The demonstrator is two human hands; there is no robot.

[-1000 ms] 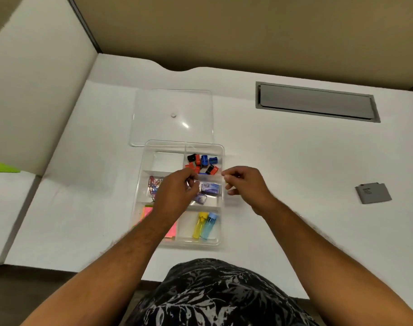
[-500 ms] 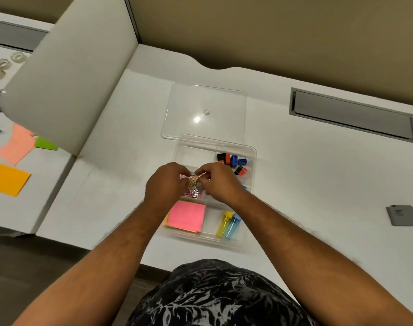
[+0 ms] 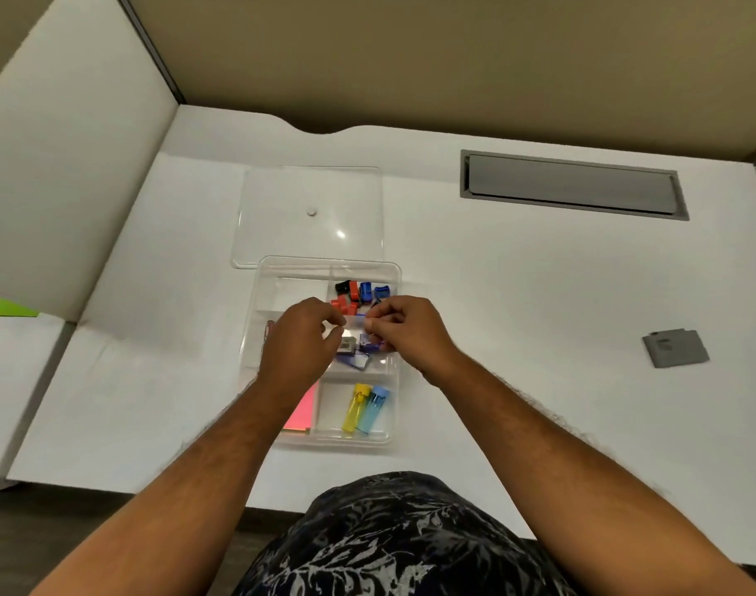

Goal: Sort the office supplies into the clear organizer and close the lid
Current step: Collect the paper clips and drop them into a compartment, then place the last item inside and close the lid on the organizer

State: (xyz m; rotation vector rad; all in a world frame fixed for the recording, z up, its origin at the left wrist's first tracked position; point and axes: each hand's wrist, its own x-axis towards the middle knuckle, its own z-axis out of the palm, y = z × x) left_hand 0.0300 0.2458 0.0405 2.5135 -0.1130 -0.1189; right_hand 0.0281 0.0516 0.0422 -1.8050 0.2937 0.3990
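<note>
The clear plastic compartmented organizer [image 3: 324, 268] sits mid-surface, its flat clear lid [image 3: 309, 217] lying off at 12 o'clock, touching its far edge. Above its middle compartments the left hand [image 3: 301, 344] and right hand [image 3: 404, 329] each pinch an end of a small clear plastic bag [image 3: 355, 322]. Red, blue and black binder clips [image 3: 359, 292] fill the 1 o'clock compartment; yellow and blue tubes [image 3: 363, 408] lie at 5 o'clock.

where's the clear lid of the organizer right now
In the head view the clear flat plastic lid lies off the box, flat on the white desk just behind the clear compartmented organizer, left of the grey cable hatch.
</note>
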